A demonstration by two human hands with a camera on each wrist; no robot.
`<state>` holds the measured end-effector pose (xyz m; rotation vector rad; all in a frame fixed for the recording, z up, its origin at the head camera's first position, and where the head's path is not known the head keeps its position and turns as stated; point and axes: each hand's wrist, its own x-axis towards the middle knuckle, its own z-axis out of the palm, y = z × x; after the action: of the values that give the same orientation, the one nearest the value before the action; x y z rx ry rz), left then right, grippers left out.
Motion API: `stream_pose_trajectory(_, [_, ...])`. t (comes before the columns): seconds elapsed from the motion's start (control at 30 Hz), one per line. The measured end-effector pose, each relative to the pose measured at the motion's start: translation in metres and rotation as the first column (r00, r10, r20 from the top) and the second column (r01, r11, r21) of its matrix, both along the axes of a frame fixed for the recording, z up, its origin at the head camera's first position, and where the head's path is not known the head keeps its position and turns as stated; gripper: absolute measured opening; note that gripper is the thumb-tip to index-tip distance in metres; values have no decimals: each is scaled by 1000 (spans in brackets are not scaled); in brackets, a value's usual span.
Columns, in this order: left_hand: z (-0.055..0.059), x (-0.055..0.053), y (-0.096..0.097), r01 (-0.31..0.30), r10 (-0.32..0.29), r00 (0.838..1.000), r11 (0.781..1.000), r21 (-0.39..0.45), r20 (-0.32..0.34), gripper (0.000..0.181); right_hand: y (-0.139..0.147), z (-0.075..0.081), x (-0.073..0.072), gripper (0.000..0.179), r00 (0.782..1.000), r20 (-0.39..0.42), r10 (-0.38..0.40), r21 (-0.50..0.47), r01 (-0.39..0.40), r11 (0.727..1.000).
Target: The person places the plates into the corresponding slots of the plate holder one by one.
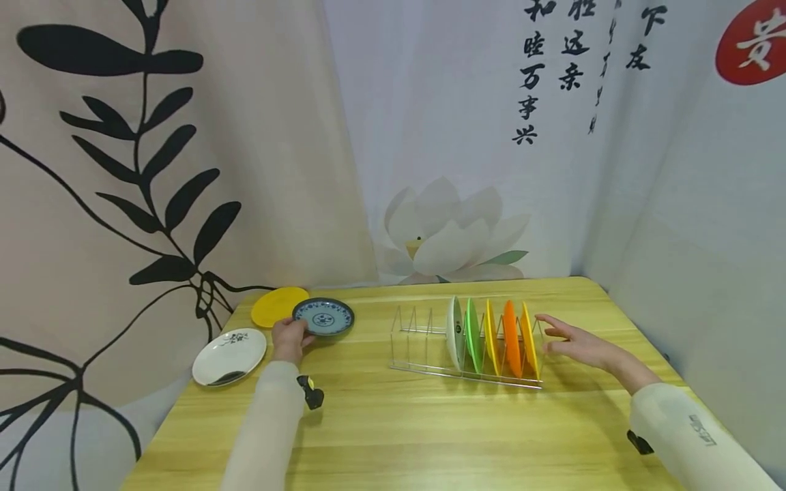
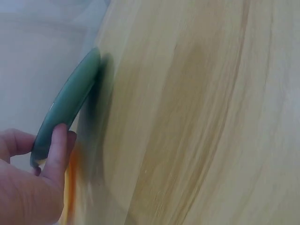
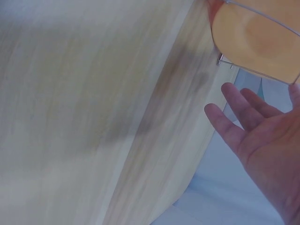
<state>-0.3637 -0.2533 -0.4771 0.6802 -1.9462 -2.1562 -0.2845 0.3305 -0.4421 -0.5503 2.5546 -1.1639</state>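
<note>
Pale sleeves (image 1: 264,436) | left grip (image 1: 290,339) pinches blue plate (image 1: 324,317) at 2 o'clock | wire rack (image 1: 424,372) at 3, nearer relaxed right grip (image 1: 577,344)

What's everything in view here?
Wooden table: one, yellowish, foreground
Printed fabric: count unclear, pale, behind table
Metal wire rack: one, silver, on table
Upright round plates: five, white, green, yellow, orange, yellow-orange, in rack
Round flat plate: one, yellow, far left
Round decorated plate: one, white, left edge
Round patterned plate: one, blue, left of rack
Wrist devices: two, black, on wrists
Cloth sleeves: two, white, on arms
Left hand: one, bare, holding blue plate
Right hand: one, bare, beside rack
</note>
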Motion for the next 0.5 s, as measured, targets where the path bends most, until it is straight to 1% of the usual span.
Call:
stream_pose_trajectory(0.17, [3,6,-4,20,-20,1000,1000,0,-12,63,2,-3,0,75,1000,19,4,-8,-3,1000])
stream_pose_trajectory(0.3, [7,10,-7,47,-47,999,999,9,-5,68,3,-3,1,74,1000,26,8,-11,-8,1000])
stream_pose_trajectory(0.4, [13,14,-9,78,-77,997,996,42,-8,70,3,-3,1,73,999,33,6,-17,-6,1000])
stream_pose_trajectory(0.5, [21,17,-11,106,-104,994,991,83,-25,70,3,-2,0,73,999,42,5,-27,-4,1000])
